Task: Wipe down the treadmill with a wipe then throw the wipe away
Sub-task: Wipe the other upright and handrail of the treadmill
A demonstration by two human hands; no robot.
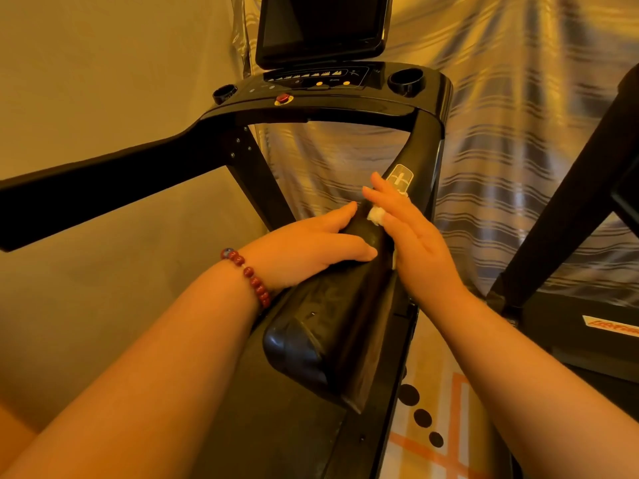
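A black treadmill fills the view, its right handrail [332,326] running from the console [321,98] toward me. My left hand [311,247], with a red bead bracelet at the wrist, grips the handrail from the left, thumb on top. My right hand [411,236] lies on the rail's right side with straight fingers, pressing a crumpled white wipe [377,214] against it. Only a small part of the wipe shows under the palm. A grey plus-minus button panel [400,178] sits just beyond the fingertips.
The left handrail [103,188] crosses the left of the view. A dark screen [321,25] stands above the console, with cup holders [406,81] on either side. A striped curtain [518,133] hangs behind. Another machine [587,202] stands at right on a patterned floor.
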